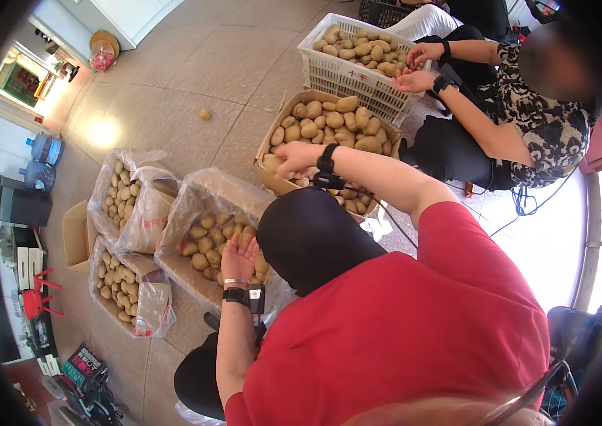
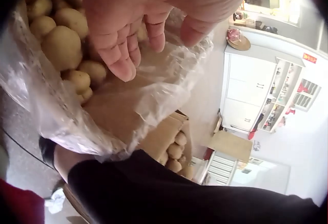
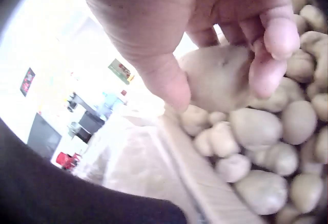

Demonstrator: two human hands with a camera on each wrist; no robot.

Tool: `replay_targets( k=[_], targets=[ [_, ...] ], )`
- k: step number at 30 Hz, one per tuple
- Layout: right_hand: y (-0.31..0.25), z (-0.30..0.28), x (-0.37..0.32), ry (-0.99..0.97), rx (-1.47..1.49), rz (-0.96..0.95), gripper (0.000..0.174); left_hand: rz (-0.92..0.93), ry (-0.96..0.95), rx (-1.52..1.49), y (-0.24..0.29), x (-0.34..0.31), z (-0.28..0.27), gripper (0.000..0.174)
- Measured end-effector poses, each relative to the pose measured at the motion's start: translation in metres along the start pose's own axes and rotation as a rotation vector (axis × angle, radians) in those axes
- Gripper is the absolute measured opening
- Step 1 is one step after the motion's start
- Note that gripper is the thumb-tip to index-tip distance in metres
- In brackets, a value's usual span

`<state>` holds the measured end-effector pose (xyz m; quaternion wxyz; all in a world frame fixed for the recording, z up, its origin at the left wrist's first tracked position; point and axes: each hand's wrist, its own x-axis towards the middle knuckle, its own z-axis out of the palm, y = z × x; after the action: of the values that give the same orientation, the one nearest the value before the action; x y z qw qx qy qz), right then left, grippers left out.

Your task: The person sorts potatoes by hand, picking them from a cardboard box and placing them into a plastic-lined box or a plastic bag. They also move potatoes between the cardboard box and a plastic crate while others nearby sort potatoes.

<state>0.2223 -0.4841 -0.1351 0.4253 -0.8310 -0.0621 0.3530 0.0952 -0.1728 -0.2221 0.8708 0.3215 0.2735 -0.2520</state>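
Observation:
My right hand (image 1: 298, 159) reaches over a cardboard box (image 1: 275, 183) full of potatoes. In the right wrist view, its thumb and fingers hold a large pale potato (image 3: 218, 78) at the box's edge, just above the others. The left hand (image 1: 239, 257) is over a plastic-lined box (image 1: 226, 193) partly filled with potatoes. Its palm faces up with nothing on it. Seen from the left wrist, the relaxed fingers (image 2: 123, 70) hang beside several potatoes (image 2: 61, 47) and the crinkled clear liner (image 2: 169, 88).
Two smaller lined boxes of potatoes (image 1: 122, 195) (image 1: 120, 287) stand at the left. A white plastic crate (image 1: 358, 78) of potatoes is behind, where another person (image 1: 489, 135) sits with both hands at its rim. One loose potato (image 1: 205, 113) lies on the floor.

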Motion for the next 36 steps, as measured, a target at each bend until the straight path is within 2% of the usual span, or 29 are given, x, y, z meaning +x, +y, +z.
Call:
replay_targets(
  k=[1, 2, 4, 6, 8, 9, 11, 12, 13, 14, 15, 18, 22, 24, 26, 27, 28, 30, 32, 36],
  targets=[
    [-0.012, 0.0, 0.005, -0.124, 0.105, -0.081, 0.054, 0.023, -0.003, -0.027, 0.003, -0.005, 0.014, 0.038],
    [-0.02, 0.002, 0.006, -0.126, 0.103, -0.083, 0.054, 0.026, -0.003, -0.029, 0.006, -0.011, 0.028, 0.038],
    [-0.041, 0.009, -0.001, -0.316, 0.412, -0.214, 0.061, 0.08, -0.161, -0.165, 0.012, -0.026, 0.054, 0.037],
    [-0.034, 0.011, 0.009, -0.302, 0.369, -0.212, 0.058, 0.114, -0.152, -0.209, 0.015, -0.03, 0.06, 0.037],
    [-0.006, 0.012, 0.029, 0.239, -0.268, -0.425, 0.045, 0.15, -0.138, -0.255, 0.016, -0.026, 0.049, 0.037],
    [0.001, 0.011, 0.025, 0.372, -0.321, -0.311, 0.038, 0.108, -0.11, -0.253, 0.016, -0.018, 0.026, 0.036],
    [0.018, 0.002, 0.026, 0.408, -0.574, -0.127, 0.027, 0.078, 0.003, -0.22, 0.009, -0.01, -0.008, 0.033],
    [0.021, -0.004, 0.017, 0.413, -0.766, -0.185, 0.022, 0.089, 0.019, -0.233, 0.004, -0.007, -0.022, 0.033],
    [0.065, -0.003, 0.053, 0.606, -0.816, -0.079, 0.022, 0.023, 0.088, -0.207, -0.002, -0.004, -0.037, 0.032],
    [0.061, -0.009, 0.038, 0.603, -0.828, -0.08, 0.024, -0.044, 0.157, -0.182, -0.007, -0.003, -0.05, 0.03],
    [0.085, -0.011, 0.051, 0.627, -0.794, -0.033, 0.024, -0.045, 0.253, -0.102, -0.012, -0.002, -0.06, 0.029],
    [0.115, -0.014, 0.06, 0.603, -0.857, 0.007, 0.028, -0.129, 0.356, -0.073, -0.019, -0.002, -0.074, 0.029],
    [0.122, -0.003, 0.068, 0.696, -0.872, 0.027, 0.032, -0.101, 0.323, -0.115, -0.012, 0.005, -0.078, 0.034],
    [0.11, -0.002, 0.066, 0.629, -0.827, 0.07, 0.031, -0.059, 0.269, -0.071, -0.004, 0.004, -0.071, 0.033],
    [0.111, -0.007, 0.072, 0.551, -0.667, 0.176, 0.045, 0.076, 0.192, -0.092, 0.006, 0.005, -0.059, 0.035],
    [0.112, -0.006, 0.074, 0.591, -0.655, 0.157, 0.042, 0.15, 0.088, -0.178, 0.011, 0.007, -0.057, 0.041],
    [0.111, -0.006, 0.074, 0.581, -0.656, 0.151, 0.042, 0.154, 0.097, -0.183, 0.016, 0.007, -0.051, 0.041],
    [0.111, -0.007, 0.075, 0.612, -0.646, 0.166, 0.044, 0.308, 0.18, -0.297, 0.025, 0.008, -0.041, 0.048],
    [0.112, -0.007, 0.075, 0.628, -0.637, 0.145, 0.041, 0.327, 0.151, -0.291, 0.029, 0.011, -0.046, 0.051],
    [0.116, -0.006, 0.078, 0.727, -0.69, 0.091, 0.035, 0.198, 0.225, -0.205, 0.014, 0.016, -0.063, 0.046]
  ],
)
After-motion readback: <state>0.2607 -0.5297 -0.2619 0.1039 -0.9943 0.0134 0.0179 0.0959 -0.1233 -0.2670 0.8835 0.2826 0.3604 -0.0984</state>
